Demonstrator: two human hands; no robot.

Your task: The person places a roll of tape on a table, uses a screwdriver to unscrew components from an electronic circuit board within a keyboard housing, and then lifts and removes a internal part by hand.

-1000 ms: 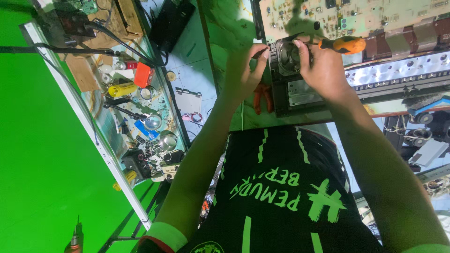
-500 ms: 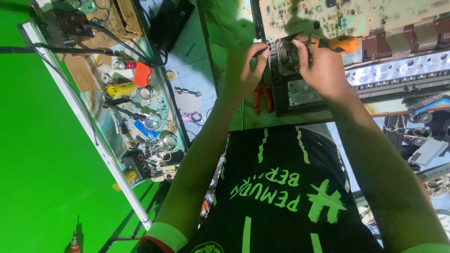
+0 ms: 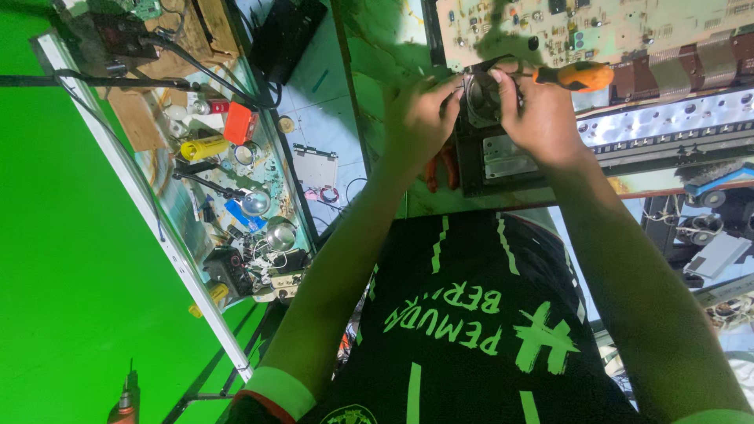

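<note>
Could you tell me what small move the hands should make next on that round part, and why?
Probably steady the round grey part with the left hand: both hands grip it, and the right hand has the orange-handled screwdriver alongside.

clearance | circuit board blocks beyond both hands | orange screwdriver beside right | green bench left (bare patch) passable

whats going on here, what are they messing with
A person is bent over a cluttered workbench, both hands on a small round dark part atop a black metal unit. The left hand grips its side. The right hand holds it too, with an orange-handled screwdriver held in the fingers. A pale circuit board lies just beyond. A glass shelf to the left is littered with small tools and parts.
</note>
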